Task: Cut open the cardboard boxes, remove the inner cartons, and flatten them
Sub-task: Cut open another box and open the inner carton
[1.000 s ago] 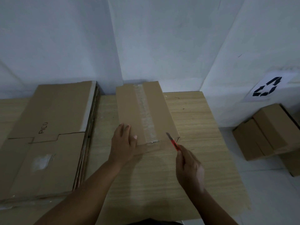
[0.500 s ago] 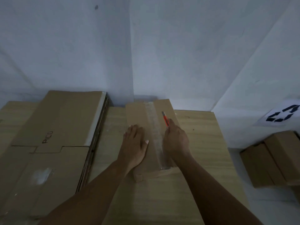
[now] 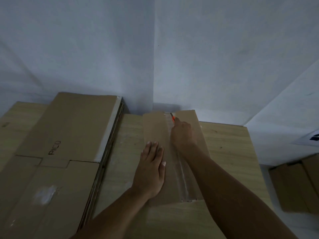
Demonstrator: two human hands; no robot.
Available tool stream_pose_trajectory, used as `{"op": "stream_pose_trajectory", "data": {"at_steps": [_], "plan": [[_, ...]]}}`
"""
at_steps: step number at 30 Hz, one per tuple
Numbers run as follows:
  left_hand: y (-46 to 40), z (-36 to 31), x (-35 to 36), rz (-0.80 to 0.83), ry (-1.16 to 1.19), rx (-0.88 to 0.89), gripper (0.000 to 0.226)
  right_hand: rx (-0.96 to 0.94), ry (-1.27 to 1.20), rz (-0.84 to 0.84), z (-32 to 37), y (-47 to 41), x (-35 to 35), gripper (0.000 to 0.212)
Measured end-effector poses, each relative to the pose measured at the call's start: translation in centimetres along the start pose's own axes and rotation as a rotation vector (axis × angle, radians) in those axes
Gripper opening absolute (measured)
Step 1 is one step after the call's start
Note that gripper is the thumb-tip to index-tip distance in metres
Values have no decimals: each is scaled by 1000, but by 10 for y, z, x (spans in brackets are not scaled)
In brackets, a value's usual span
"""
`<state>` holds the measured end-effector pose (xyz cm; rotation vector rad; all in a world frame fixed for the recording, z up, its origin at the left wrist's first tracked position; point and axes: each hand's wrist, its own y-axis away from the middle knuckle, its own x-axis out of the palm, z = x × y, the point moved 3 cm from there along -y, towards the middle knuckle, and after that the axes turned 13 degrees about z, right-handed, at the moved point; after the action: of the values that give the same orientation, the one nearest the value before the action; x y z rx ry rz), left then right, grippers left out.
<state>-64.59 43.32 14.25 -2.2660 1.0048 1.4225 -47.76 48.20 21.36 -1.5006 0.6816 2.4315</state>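
A brown cardboard box (image 3: 155,128) lies lengthwise on the wooden table (image 3: 229,152), with a strip of clear tape (image 3: 183,180) along its top seam. My left hand (image 3: 151,168) rests flat on the box's left half, fingers spread. My right hand (image 3: 183,135) grips an orange utility knife (image 3: 173,117), whose blade tip sits on the tape at the box's far end, close to the wall.
A stack of flattened cardboard (image 3: 57,152) marked "PICO" covers the table's left side. Several closed boxes (image 3: 300,183) stand on the floor at the right. White walls (image 3: 155,49) meet in a corner right behind the box. A recycling sign (image 3: 314,138) shows at the right edge.
My right hand has carried the knife from the box's near end along the tape to the far end. My left hand has stayed pressed on the box's left half.
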Motion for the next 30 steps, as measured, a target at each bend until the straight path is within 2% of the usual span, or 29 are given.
{"op": "stream_pose_trajectory", "data": {"at_steps": [6, 12, 20, 23, 30], "plan": [[-1, 0, 1, 22, -16, -7, 62, 5, 82, 5, 3, -2, 7, 40], [0, -2, 2, 6, 9, -7, 60, 76, 24, 3, 15, -3, 9, 39], [-2, -2, 3, 9, -15, -51, 62, 20, 249, 37, 14, 15, 2, 38], [-2, -5, 1, 19, -22, -55, 66, 14, 247, 62, 13, 28, 3, 41], [-2, -8, -2, 47, -48, -76, 72, 6, 236, 93, 2, 48, -4, 32]]}}
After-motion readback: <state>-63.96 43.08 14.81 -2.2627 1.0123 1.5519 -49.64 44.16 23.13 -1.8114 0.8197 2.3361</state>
